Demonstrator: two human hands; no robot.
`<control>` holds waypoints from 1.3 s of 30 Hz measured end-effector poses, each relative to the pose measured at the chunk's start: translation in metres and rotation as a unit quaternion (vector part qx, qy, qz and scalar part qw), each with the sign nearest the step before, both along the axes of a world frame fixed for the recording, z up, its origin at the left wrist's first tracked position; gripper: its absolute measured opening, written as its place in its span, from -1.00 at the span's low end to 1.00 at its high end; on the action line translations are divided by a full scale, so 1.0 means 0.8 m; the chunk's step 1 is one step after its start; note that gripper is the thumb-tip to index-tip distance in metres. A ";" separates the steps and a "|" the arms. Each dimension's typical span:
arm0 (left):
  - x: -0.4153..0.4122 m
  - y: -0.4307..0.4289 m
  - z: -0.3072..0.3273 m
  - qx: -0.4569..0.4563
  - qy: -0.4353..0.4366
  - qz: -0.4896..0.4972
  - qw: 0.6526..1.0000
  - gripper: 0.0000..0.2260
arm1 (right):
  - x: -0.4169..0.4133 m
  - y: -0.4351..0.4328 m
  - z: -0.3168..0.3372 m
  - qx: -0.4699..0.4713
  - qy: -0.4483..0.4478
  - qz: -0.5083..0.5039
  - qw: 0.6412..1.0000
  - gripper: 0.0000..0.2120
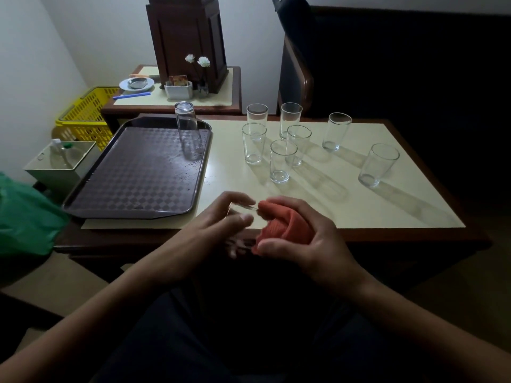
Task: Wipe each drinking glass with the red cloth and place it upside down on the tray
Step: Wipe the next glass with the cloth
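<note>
So far: one glass done, one in hand, seven waiting.

Only one inverted glass (pixel 188 131) stands rim-down on the tray (pixel 132 172), in its corner at about one o'clock; the rest of the tray is bare. At the near edge of the table (pixel 387 205), the left hand (pixel 218 228) is closed around a clear glass (pixel 243 214), held on its side, while the right hand (pixel 312 239) grips the bunched red cloth (pixel 279 225) pressed against the glass's open end, so I judge the wiping of this second glass to be under way. Seven upright glasses (pixel 283 161) remain unwiped on the table, at twelve to two o'clock from the hands, well apart from the tray.
</note>
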State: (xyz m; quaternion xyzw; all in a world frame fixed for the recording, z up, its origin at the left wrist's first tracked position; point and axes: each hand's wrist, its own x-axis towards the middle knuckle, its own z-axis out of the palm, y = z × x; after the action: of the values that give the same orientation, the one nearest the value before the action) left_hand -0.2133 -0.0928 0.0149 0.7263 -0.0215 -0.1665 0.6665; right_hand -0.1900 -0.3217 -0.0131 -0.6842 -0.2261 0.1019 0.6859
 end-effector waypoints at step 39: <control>-0.011 -0.018 -0.013 0.202 -0.291 0.158 0.922 -0.37 | 0.004 0.007 0.014 0.065 0.445 -0.037 0.892 -0.63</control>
State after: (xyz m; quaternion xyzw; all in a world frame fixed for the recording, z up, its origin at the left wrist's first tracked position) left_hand -0.2225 -0.1071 0.0045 0.8561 -0.0655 0.1586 0.4876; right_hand -0.1872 -0.3163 -0.0018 -0.5286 0.1218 0.3554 0.7612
